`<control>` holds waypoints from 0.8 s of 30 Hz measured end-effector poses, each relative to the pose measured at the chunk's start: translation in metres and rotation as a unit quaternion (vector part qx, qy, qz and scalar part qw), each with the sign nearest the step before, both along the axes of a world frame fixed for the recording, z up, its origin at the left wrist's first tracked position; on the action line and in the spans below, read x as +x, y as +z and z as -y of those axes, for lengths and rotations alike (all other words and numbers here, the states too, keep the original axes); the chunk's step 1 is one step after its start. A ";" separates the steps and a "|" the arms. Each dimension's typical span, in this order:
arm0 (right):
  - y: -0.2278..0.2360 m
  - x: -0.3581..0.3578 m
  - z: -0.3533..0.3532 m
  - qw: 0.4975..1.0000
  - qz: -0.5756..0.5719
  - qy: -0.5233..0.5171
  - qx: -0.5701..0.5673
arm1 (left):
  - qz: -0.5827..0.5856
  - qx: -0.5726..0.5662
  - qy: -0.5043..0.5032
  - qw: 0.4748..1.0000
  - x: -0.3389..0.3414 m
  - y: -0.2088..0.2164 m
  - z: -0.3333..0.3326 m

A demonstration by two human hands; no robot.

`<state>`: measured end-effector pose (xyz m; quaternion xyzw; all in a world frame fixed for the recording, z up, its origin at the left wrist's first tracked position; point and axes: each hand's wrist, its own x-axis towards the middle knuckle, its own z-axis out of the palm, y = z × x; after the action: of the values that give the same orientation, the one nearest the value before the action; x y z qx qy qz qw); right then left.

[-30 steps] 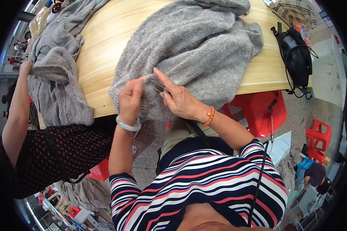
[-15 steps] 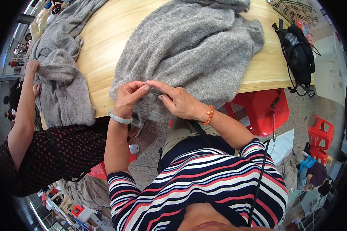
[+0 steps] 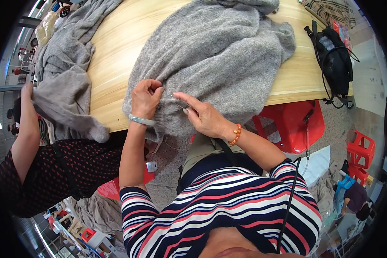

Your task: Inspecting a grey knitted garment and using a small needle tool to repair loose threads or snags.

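Observation:
A grey fuzzy knit garment (image 3: 219, 56) lies in folds over the wooden table, its near edge hanging towards my lap. My left hand (image 3: 146, 99), with a pale bangle at the wrist, is closed in a pinch on the knit near that edge. Just to the right, my right hand (image 3: 204, 118), wearing an orange bead bracelet, holds a thin needle-like tool (image 3: 180, 105) between thumb and fingers. By the tip of its index finger a short pale strand (image 3: 170, 96) shows. Exactly where the tool's point ends is too small to tell.
At my left a co-worker's hand (image 3: 27, 91) handles another grey knit piece (image 3: 64, 94) on the same table (image 3: 112, 56). A black bag (image 3: 334, 60) with cords lies at the table's right end. Red stools (image 3: 294, 127) stand beneath and beyond the edge.
My hands, which met at the fingertips, have come apart. The left has moved slightly left onto the knit; the right a little right and down. The co-worker's knit piece has shifted.

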<state>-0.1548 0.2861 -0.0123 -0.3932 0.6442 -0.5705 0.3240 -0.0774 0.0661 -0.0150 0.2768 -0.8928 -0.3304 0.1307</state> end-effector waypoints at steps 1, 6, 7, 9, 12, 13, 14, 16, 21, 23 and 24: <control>0.002 -0.003 0.001 1.000 -0.003 0.009 0.013 | 0.022 -0.006 -0.013 1.000 0.001 0.002 0.000; -0.019 0.001 0.013 0.999 -0.021 -0.017 -0.045 | 0.052 -0.116 -0.067 0.990 0.003 0.013 -0.005; -0.022 0.002 0.015 0.997 -0.032 -0.027 -0.061 | 0.084 -0.117 -0.074 0.987 0.002 0.017 -0.006; -0.014 -0.001 0.014 0.999 -0.019 -0.010 -0.044 | 0.115 -0.117 -0.079 0.983 0.003 0.021 -0.005; -0.012 -0.004 0.013 1.000 -0.006 0.007 -0.024 | 0.164 -0.106 -0.093 0.976 0.004 0.025 -0.003; -0.012 -0.005 0.013 1.000 -0.007 0.009 -0.021 | 0.164 -0.121 -0.110 0.973 0.005 0.026 -0.002; -0.010 -0.006 0.013 1.000 -0.007 0.011 -0.021 | 0.164 -0.136 -0.125 0.969 0.005 0.028 -0.003; -0.004 -0.008 0.012 0.999 0.006 0.032 0.022 | 0.157 -0.109 -0.135 0.972 0.005 0.033 -0.003; -0.011 -0.003 0.015 1.000 -0.005 0.021 -0.010 | 0.145 -0.083 -0.143 0.976 0.003 0.027 0.001; -0.010 -0.002 0.015 1.000 -0.008 0.016 -0.019 | 0.156 -0.052 -0.131 0.978 0.000 0.023 0.002; -0.009 -0.002 0.014 1.000 -0.007 0.014 -0.011 | 0.154 -0.053 -0.130 0.978 0.002 0.020 0.004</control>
<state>-0.1572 0.2723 -0.0213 -0.4097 0.6347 -0.5702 0.3227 -0.0754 0.0624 0.0054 0.1985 -0.9470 -0.2497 -0.0384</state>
